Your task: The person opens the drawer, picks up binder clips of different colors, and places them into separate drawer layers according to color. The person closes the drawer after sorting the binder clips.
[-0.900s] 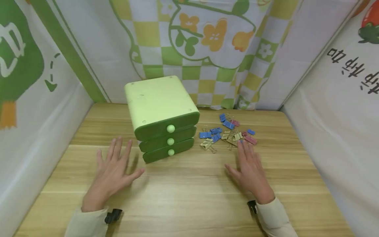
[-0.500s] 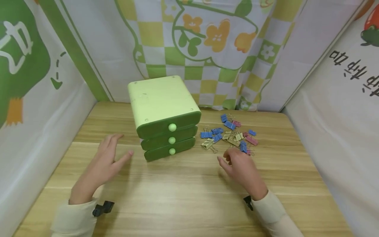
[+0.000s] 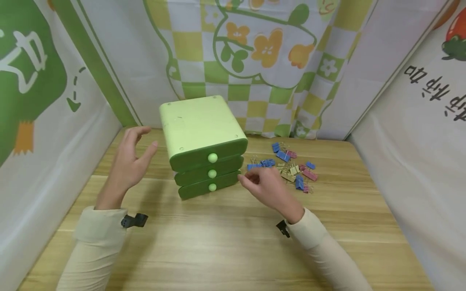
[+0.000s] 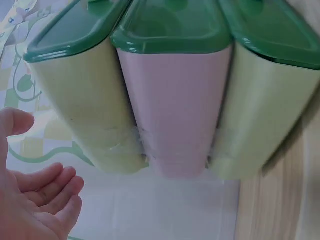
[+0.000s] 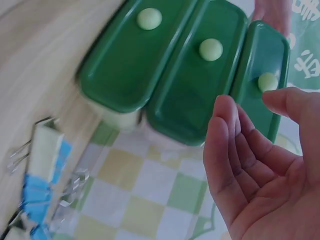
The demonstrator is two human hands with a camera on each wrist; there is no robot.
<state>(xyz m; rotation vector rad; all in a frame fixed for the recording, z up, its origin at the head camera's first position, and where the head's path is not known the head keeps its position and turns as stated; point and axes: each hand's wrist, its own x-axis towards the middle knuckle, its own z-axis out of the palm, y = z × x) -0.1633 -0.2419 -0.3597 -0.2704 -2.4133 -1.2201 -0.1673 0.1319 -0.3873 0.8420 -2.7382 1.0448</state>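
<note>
A small three-drawer box (image 3: 202,125) stands on the table, with a light green top, dark green fronts and round pale knobs. All three drawers look closed. To its left hovers my left hand (image 3: 127,163), thumb apart from bent fingers, not touching it. My right hand (image 3: 271,188) is off the box's lower right front corner, fingers loosely bent and holding nothing. In the right wrist view a gap shows between that thumb and the fingers (image 5: 225,145). The left wrist view shows the box's side, with a pink middle section (image 4: 175,100) between two pale green ones.
Several binder clips (image 3: 287,169) in blue, pink and pale yellow lie right of the box, some hidden behind my right hand. A checkered curtain (image 3: 255,101) hangs at the back. White printed panels flank the wooden table (image 3: 225,250).
Both hands were spread low near the table's middle. My left hand has moved forward beside the box. My right hand has curled its fingers and moved left from the clips towards the drawer fronts.
</note>
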